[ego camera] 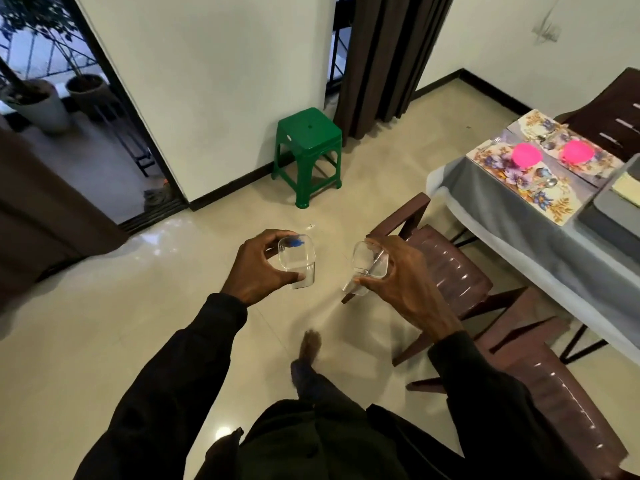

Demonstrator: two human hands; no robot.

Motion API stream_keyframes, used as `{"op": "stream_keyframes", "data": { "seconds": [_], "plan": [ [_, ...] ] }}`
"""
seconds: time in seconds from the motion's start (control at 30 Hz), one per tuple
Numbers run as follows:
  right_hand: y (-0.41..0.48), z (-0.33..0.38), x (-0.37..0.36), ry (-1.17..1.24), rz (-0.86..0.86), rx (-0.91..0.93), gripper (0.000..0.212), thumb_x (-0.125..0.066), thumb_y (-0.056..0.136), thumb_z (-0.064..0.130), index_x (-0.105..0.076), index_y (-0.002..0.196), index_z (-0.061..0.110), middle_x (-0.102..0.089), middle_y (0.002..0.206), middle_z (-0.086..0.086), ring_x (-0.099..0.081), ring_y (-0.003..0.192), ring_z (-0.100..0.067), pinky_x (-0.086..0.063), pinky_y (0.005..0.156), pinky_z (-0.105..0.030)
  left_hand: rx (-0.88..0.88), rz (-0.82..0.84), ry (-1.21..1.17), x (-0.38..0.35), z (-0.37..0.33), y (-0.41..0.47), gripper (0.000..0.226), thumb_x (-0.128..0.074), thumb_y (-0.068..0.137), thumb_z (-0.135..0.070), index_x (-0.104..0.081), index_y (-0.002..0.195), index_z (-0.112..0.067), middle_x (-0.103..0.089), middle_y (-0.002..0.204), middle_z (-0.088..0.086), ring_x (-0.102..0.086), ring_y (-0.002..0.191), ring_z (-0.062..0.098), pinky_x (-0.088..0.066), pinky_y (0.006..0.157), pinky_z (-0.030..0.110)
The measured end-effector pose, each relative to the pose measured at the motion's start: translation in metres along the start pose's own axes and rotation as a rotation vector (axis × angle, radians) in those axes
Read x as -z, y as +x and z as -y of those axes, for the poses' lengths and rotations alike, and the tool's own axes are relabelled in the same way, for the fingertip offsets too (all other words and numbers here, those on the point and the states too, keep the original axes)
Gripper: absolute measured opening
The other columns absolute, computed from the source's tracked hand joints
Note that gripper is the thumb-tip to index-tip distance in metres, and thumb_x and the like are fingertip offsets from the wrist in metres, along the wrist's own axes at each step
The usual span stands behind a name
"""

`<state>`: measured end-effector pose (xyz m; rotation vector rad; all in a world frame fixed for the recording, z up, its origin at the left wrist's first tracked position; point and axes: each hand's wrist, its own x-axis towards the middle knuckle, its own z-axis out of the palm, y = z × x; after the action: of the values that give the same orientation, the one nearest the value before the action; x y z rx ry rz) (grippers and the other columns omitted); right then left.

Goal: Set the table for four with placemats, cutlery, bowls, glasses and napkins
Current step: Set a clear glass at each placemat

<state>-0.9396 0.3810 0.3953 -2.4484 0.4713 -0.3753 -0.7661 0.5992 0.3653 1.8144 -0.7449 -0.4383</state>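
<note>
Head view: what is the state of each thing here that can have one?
left hand, grips the left glass.
left glass, upright, looks empty.
right hand, grips the right glass.
right glass, tilted, looks empty.
nearer pink bowl, set on a floral placemat.
farther pink bowl, set on a second floral placemat.
green stool, upright on the floor.

Our grey-clothed table [512, 220] on the right, pale tiled floor [104, 341] below

On the cloth we see floral placemats [554, 206] laid side by side. Two pink bowls [527, 154] stand on them, with a spoon [550, 183] and a fork [494, 141] on the nearest mat. A grey tray [609, 209] sits just beside the mats. On the floor stand a green stool [308, 133] by the wall and brown chairs [446, 268] along the table.
</note>
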Motion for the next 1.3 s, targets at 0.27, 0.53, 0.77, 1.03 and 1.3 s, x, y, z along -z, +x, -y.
{"op": "stream_keyframes", "data": {
  "seconds": [0.27,0.53,0.77,1.03,1.3],
  "plan": [
    [0.128,-0.028,-0.025,0.061,-0.019,-0.085,0.075,-0.09,0.068,0.048,-0.062,0.131,0.016,-0.067,0.122,0.001,-0.064,0.103,-0.011,-0.057,0.09,-0.033,-0.01,0.047,0.026,0.026,0.027,0.14,0.068,-0.096,0.06,-0.011,-0.068,0.121,-0.019,-0.07,0.119,-0.008,-0.064,0.113,0.011,-0.052,0.104,0.032],
    [0.258,-0.054,-0.025,0.09,-0.056,-0.114,0.077,-0.095,0.068,0.032,-0.06,0.134,0.013,-0.064,0.125,0.001,-0.062,0.109,-0.013,-0.054,0.096,-0.033,-0.014,0.092,0.05,0.036,0.042,0.281,0.071,-0.099,0.058,-0.017,-0.068,0.122,-0.022,-0.07,0.119,-0.009,-0.065,0.114,0.012,-0.052,0.105,0.037],
    [0.34,-0.088,-0.015,0.058,-0.122,-0.154,0.075,-0.093,0.07,0.031,-0.059,0.134,0.014,-0.062,0.126,0.002,-0.06,0.108,-0.009,-0.054,0.095,-0.032,-0.043,0.2,0.046,0.025,0.051,0.398,0.072,-0.099,0.059,-0.019,-0.067,0.124,-0.022,-0.071,0.12,-0.008,-0.065,0.113,0.011,-0.053,0.103,0.036],
    [0.425,-0.132,-0.007,-0.004,-0.195,-0.271,0.076,-0.09,0.074,0.032,-0.055,0.138,0.016,-0.059,0.131,0.0,-0.059,0.114,-0.012,-0.052,0.097,-0.028,-0.116,0.377,0.053,0.0,0.057,0.548,0.075,-0.098,0.059,-0.021,-0.066,0.126,-0.027,-0.069,0.123,-0.01,-0.063,0.115,0.008,-0.053,0.104,0.039],
    [0.501,-0.171,0.008,-0.055,-0.329,-0.492,0.083,-0.094,0.066,0.042,-0.057,0.135,0.015,-0.064,0.126,0.0,-0.061,0.112,-0.014,-0.051,0.093,-0.027,-0.214,0.588,0.035,-0.032,0.04,0.687,0.072,-0.097,0.06,-0.016,-0.066,0.125,-0.023,-0.068,0.124,-0.008,-0.063,0.116,0.01,-0.053,0.103,0.04]
  ]
}}
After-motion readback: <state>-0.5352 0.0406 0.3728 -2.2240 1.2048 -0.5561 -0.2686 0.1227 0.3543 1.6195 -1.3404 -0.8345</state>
